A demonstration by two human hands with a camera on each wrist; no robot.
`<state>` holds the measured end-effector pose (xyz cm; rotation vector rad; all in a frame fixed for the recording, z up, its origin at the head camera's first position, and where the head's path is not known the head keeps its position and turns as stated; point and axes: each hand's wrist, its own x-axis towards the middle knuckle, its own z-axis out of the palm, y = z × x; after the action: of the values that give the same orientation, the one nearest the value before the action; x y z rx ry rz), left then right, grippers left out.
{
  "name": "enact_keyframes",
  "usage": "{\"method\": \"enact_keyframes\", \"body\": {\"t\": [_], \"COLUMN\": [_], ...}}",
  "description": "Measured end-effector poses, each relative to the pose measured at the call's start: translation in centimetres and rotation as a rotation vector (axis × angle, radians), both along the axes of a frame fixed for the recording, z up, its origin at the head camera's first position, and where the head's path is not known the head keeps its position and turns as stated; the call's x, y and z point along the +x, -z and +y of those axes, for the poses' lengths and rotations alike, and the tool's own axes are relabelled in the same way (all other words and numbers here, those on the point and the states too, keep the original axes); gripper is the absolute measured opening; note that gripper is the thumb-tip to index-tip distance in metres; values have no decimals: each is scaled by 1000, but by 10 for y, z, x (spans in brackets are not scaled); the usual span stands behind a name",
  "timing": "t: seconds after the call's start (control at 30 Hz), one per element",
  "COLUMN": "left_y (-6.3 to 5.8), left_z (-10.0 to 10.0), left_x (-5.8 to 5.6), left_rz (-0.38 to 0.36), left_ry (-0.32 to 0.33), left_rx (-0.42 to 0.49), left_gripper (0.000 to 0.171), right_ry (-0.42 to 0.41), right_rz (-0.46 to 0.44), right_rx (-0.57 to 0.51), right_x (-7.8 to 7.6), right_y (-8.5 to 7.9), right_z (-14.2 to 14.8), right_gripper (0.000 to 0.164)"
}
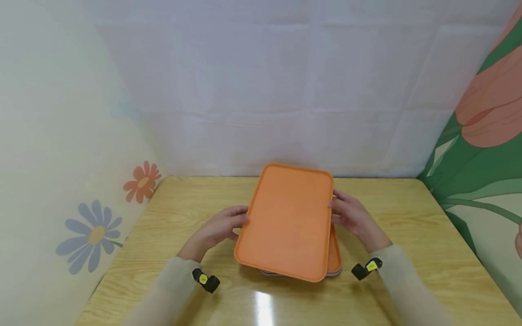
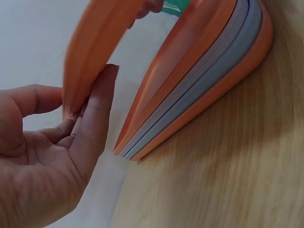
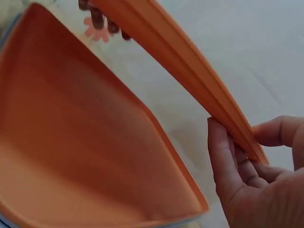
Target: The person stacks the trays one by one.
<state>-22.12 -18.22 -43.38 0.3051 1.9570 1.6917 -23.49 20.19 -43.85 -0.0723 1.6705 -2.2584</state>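
Observation:
Between both hands an orange tray [image 1: 289, 222] is held up above a stack of trays [image 1: 335, 253]. My left hand [image 1: 222, 227] grips its left edge, thumb on one side and fingers beneath, as the left wrist view shows. On the opposite edge my right hand [image 1: 351, 213] pinches the rim the same way. The stack [image 2: 199, 61] has orange trays at top and bottom, with greyish-blue and lilac ones between. In the right wrist view the top tray of the stack [image 3: 90, 133] lies under the raised one, with a gap between them.
The stack stands on a wood-grain table [image 1: 179, 203]. A white cloth [image 1: 244, 90] hangs behind the table's back edge. Walls with painted flowers [image 1: 95, 235] flank it on the left and right.

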Motion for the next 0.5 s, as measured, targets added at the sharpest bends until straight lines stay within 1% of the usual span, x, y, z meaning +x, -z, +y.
{"method": "enact_keyframes", "body": {"t": [0.13, 0.27, 0.43, 0.5], "left_y": [1, 3, 8, 9], "left_z": [8, 15, 20, 22], "left_x": [-1, -2, -4, -4], "left_rz": [-28, -42, -31, -29], "left_ry": [9, 7, -17, -31], "left_rx": [36, 58, 50, 42], "left_gripper": [53, 51, 50, 53], "right_ry": [-10, 0, 11, 16], "right_rz": [33, 43, 51, 47], "right_rx": [85, 168, 255, 275], "right_x": [-11, -21, -30, -32], "right_y": [-3, -4, -3, -2], "right_z": [7, 9, 9, 10], "right_gripper": [65, 64, 65, 65]}}
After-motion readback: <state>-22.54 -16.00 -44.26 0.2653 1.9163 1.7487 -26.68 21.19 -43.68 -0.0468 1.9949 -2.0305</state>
